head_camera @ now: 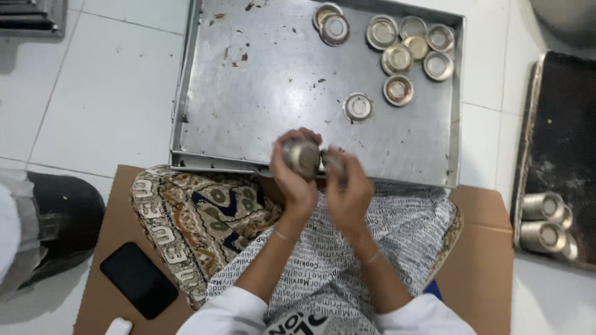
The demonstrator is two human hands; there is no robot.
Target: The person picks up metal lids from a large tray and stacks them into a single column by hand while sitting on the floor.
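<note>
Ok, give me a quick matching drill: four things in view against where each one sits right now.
Things:
1. small metal cup
2. black phone
3. stacked metal cups
4. metal tray

Places:
A. on the brown cardboard, by the person's knee
B. on the white tiled floor, in front of the person
C. lying on the dark tray at the right edge
D. held in the left hand

Pairs: 1-D, 2-A, 3-C, 4-B

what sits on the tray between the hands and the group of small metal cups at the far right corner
One small metal cup stands alone on the metal tray, between the hands and the cluster of cups. The left hand holds a cup; the right hand touches it.
</note>
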